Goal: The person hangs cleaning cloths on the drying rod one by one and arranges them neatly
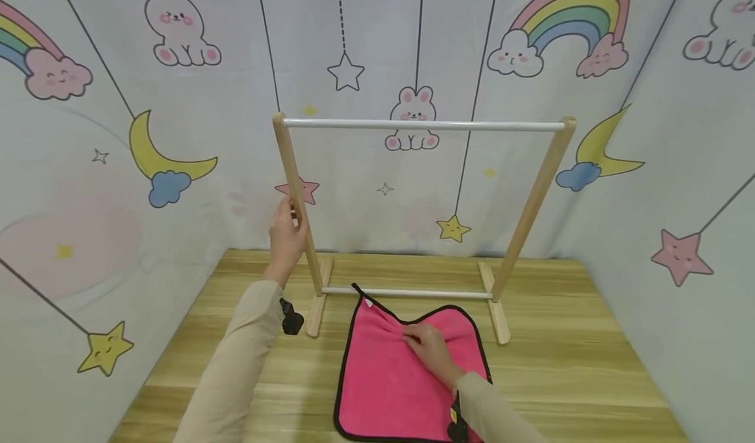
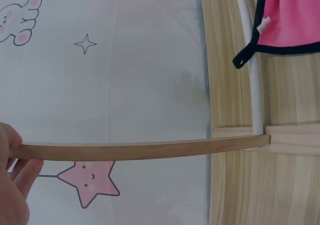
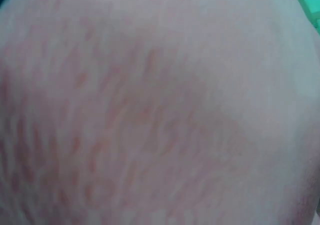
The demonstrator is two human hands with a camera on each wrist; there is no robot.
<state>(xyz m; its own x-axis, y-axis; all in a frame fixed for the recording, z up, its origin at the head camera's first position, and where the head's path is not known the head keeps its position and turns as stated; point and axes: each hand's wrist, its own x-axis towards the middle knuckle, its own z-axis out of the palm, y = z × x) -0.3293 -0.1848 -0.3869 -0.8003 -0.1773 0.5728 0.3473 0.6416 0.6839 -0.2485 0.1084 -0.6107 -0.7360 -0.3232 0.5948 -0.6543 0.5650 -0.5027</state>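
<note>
My left hand (image 1: pixel 287 238) grips the left upright (image 1: pixel 288 148) of a wooden rack, fingers and thumb around it partway up. A pink towel (image 1: pixel 383 384) with black edging lies in front of the rack. With my right hand (image 1: pixel 433 350) I pinch the towel near the middle of its top edge, where the cloth bunches into folds. The towel's black loop (image 2: pixel 242 59) sticks out at its upper left corner, overlapping the lower white bar (image 2: pixel 256 95) in the left wrist view. Blurred skin fills most of the right wrist view.
The rack's upper white bar (image 1: pixel 354 124) spans both uprights, and its wooden feet (image 1: pixel 501 322) stand on the wood-grain tabletop (image 1: pixel 566 364). Behind and at both sides hangs a pale backdrop (image 1: pixel 366 30) printed with rabbits, stars and rainbows.
</note>
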